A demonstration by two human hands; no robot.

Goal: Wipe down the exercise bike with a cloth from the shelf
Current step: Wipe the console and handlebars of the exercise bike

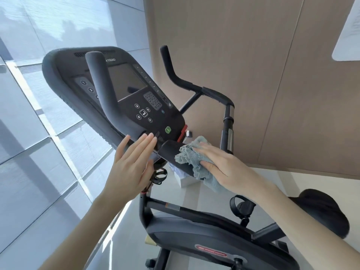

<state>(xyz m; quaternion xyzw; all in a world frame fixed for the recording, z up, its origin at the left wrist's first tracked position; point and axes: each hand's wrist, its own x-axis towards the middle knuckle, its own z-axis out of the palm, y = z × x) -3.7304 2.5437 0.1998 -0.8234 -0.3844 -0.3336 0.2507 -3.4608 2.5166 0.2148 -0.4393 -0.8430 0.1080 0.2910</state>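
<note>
The black exercise bike fills the tilted view, its console (124, 90) with screen and keypad at upper left. A light blue terry cloth (191, 156) lies bunched on a padded black handlebar rest (169, 152) just below the console. My right hand (220, 166) presses flat on the cloth, fingers mostly straight. My left hand (132, 164) is held with straight fingers, its fingertips touching the base of the left handlebar (106, 94) at the console's lower edge. The right handlebar (181, 80) curves away above.
The bike's flywheel housing (204, 240) and a pedal (241, 207) sit below my arms, with the black saddle (323, 209) at the right. A tan wall panel stands behind, a glass wall at the left. A small white box (186, 182) sits on the pale floor.
</note>
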